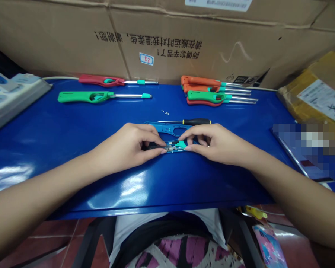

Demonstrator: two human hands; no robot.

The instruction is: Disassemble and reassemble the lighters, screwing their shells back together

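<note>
Close to the middle of the blue tabletop lies an opened blue gas lighter half shell (170, 151) with its inner parts showing. My left hand (134, 143) pinches thumb and fingers at the left end of these parts, by a small metal piece and thin wire. From the other side, my right hand (219, 145) closes thumb and forefinger on the green trigger (181, 144). The fingertips partly cover the parts. Just behind them rests the other blue shell half (170, 129), and a black-and-yellow screwdriver (197, 121) lies beyond it.
Red (100, 80) and green (83, 97) lighters lie at the back left. Several orange, green and red lighters (203, 87) are stacked back right. A power strip (15, 96) stands left, a large carton (156, 33) behind, a taped box (321, 89) right.
</note>
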